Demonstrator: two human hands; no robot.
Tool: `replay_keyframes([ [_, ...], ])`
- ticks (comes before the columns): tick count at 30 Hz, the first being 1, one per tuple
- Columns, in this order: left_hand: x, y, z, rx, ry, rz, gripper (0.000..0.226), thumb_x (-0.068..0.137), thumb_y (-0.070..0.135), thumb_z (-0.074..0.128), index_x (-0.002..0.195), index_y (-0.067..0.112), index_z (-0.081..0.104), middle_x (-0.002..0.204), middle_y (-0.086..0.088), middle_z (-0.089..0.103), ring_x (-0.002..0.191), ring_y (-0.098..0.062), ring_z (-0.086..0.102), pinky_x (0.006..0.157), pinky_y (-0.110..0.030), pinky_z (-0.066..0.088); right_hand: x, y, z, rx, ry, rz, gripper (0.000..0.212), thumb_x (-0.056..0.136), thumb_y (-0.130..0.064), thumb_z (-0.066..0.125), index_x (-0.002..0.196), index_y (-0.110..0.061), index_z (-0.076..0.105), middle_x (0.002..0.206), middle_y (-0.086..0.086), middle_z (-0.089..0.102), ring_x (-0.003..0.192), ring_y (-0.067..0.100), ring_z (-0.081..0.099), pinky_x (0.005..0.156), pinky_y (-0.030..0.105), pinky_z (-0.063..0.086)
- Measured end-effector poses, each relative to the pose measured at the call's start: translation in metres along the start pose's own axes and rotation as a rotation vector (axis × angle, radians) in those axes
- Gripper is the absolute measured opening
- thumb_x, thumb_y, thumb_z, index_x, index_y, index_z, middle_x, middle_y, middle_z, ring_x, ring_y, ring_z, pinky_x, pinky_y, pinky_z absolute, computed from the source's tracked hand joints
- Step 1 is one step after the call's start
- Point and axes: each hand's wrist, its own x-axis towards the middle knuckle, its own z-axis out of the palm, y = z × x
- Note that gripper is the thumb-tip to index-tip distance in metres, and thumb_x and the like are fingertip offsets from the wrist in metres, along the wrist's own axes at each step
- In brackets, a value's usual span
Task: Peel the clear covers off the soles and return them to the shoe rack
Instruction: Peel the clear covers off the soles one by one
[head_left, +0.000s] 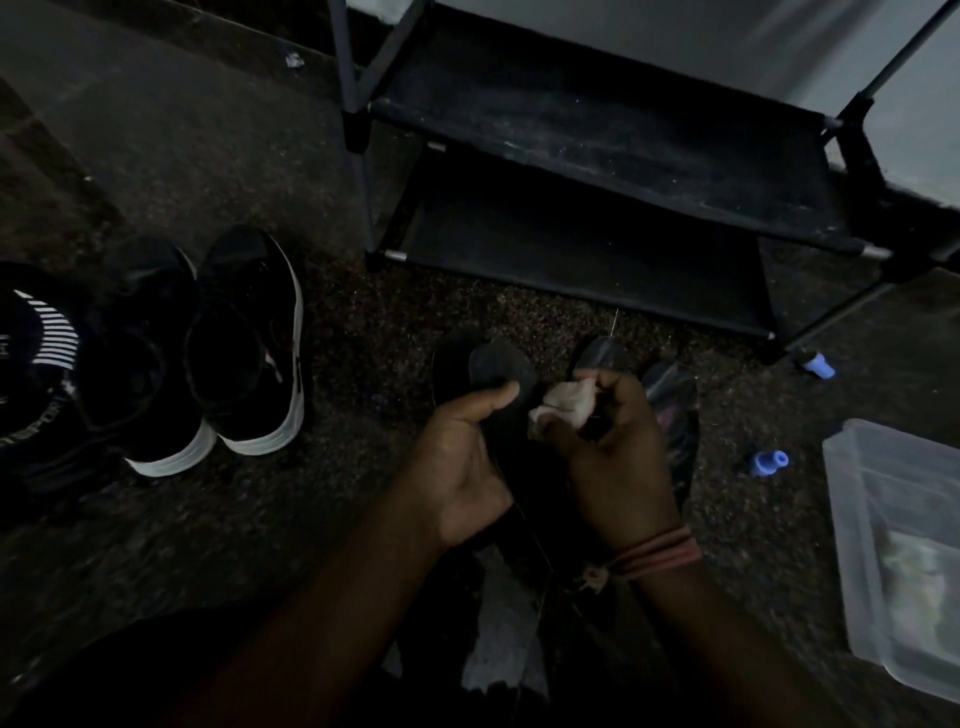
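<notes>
Head view: left hand (462, 457) grips a dark sole (485, 379); right hand (613, 447) pinches a pale wad (566, 402). Peeling seems underway; next, likely lift the clear cover (501, 364) edge.

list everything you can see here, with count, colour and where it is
sole: one, dark, held in front of the rack
clear cover: one or more, see-through, by the right hand; count unclear
cloth: one, pale, in the right hand
shoe rack: one, black, top right
sneakers: two, black with white soles, on the floor at left
caps: two, blue, floor at right
plastic box: one, clear, far right
left hand: holds the sole
right hand: grips the cloth
</notes>
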Motion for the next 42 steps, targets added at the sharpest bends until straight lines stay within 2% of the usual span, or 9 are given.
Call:
replay_keyframes([
  [5, 0.003, -0.004, -0.002, 0.003, -0.031, -0.019, 0.047, 0.100, 0.027, 0.047, 0.133, -0.002, 0.063, 0.130, -0.021, 0.066, 0.113, -0.030, 0.061, 0.110, -0.039, 0.038, 0.001, -0.008, 0.001, 0.260, -0.034, 0.151, 0.009, 0.089, -0.002, 0.067, 0.097, -0.007, 0.068, 0.090, 0.011, 0.074, 0.079, 0.025, 0.071, 0.061, 0.035, 0.058],
  [9, 0.003, 0.007, -0.006, -0.093, 0.028, 0.026, 0.054, 0.100, 0.037, 0.045, 0.133, -0.004, 0.060, 0.124, -0.022, 0.067, 0.100, -0.035, 0.067, 0.087, -0.045, 0.054, 0.007, -0.011, -0.007, 0.298, -0.160, 0.203, 0.017, 0.091, 0.002, 0.063, 0.104, -0.008, 0.059, 0.087, 0.008, 0.075, 0.065, 0.021, 0.066, 0.045, 0.029, 0.050],
  [12, 0.002, 0.012, -0.006, -0.138, 0.068, 0.041, 0.060, 0.100, 0.048, 0.047, 0.139, 0.004, 0.059, 0.133, -0.026, 0.064, 0.111, -0.039, 0.068, 0.081, -0.047, 0.061, 0.005, -0.003, -0.010, -0.012, -0.281, 0.077, 0.019, 0.088, 0.002, 0.065, 0.092, -0.017, 0.066, 0.086, -0.004, 0.074, 0.076, 0.005, 0.068, 0.063, 0.023, 0.052],
  [15, 0.000, 0.009, -0.002, -0.125, 0.047, 0.031, 0.059, 0.098, 0.052, 0.053, 0.135, 0.007, 0.062, 0.118, -0.024, 0.071, 0.089, -0.036, 0.076, 0.067, -0.043, 0.063, 0.003, 0.005, -0.007, -0.229, -0.307, -0.107, 0.024, 0.086, -0.001, 0.068, 0.091, -0.024, 0.074, 0.100, -0.006, 0.068, 0.095, 0.000, 0.064, 0.085, 0.014, 0.049],
  [22, 0.000, 0.002, 0.000, -0.048, -0.069, 0.052, 0.034, 0.079, 0.006, 0.049, 0.101, -0.005, 0.072, 0.102, -0.020, 0.071, 0.088, -0.031, 0.070, 0.091, -0.038, 0.056, 0.007, 0.013, -0.007, -0.300, -0.212, -0.123, 0.048, 0.087, 0.006, 0.063, 0.128, -0.018, 0.062, 0.121, 0.001, 0.065, 0.111, 0.009, 0.062, 0.101, 0.026, 0.049],
  [27, 0.004, -0.002, 0.002, -0.072, -0.049, 0.005, 0.029, 0.082, 0.009, 0.053, 0.109, 0.000, 0.060, 0.095, -0.015, 0.061, 0.082, -0.024, 0.062, 0.078, -0.031, 0.062, 0.002, 0.006, -0.007, -0.510, 0.037, -0.326, 0.037, 0.079, 0.004, 0.067, 0.112, -0.011, 0.062, 0.109, 0.005, 0.058, 0.100, 0.017, 0.057, 0.087, 0.025, 0.046],
  [33, 0.002, -0.002, 0.003, -0.060, -0.023, 0.014, 0.031, 0.099, 0.021, 0.055, 0.124, 0.009, 0.068, 0.105, -0.003, 0.072, 0.090, -0.014, 0.071, 0.086, -0.027, 0.058, -0.012, -0.004, 0.008, -0.589, -0.126, -0.474, 0.027, 0.087, -0.005, 0.057, 0.110, -0.007, 0.069, 0.104, 0.010, 0.066, 0.097, 0.020, 0.062, 0.092, 0.027, 0.049],
  [37, 0.006, -0.007, -0.002, -0.025, 0.029, 0.040, 0.037, 0.101, 0.036, 0.054, 0.109, 0.008, 0.076, 0.112, -0.005, 0.069, 0.102, -0.013, 0.063, 0.110, -0.030, 0.044, -0.013, -0.001, 0.011, -0.612, -0.158, -0.426, 0.012, 0.091, -0.018, 0.064, 0.099, -0.012, 0.071, 0.099, 0.007, 0.068, 0.099, 0.020, 0.062, 0.091, 0.026, 0.045],
  [42, 0.003, 0.002, -0.003, -0.044, 0.036, 0.083, 0.056, 0.103, 0.045, 0.045, 0.098, 0.000, 0.077, 0.114, -0.015, 0.071, 0.098, -0.025, 0.069, 0.109, -0.041, 0.045, -0.013, -0.003, 0.011, -0.581, -0.199, -0.493, 0.016, 0.084, -0.008, 0.064, 0.092, -0.013, 0.076, 0.092, 0.006, 0.070, 0.087, 0.017, 0.064, 0.083, 0.025, 0.050],
])
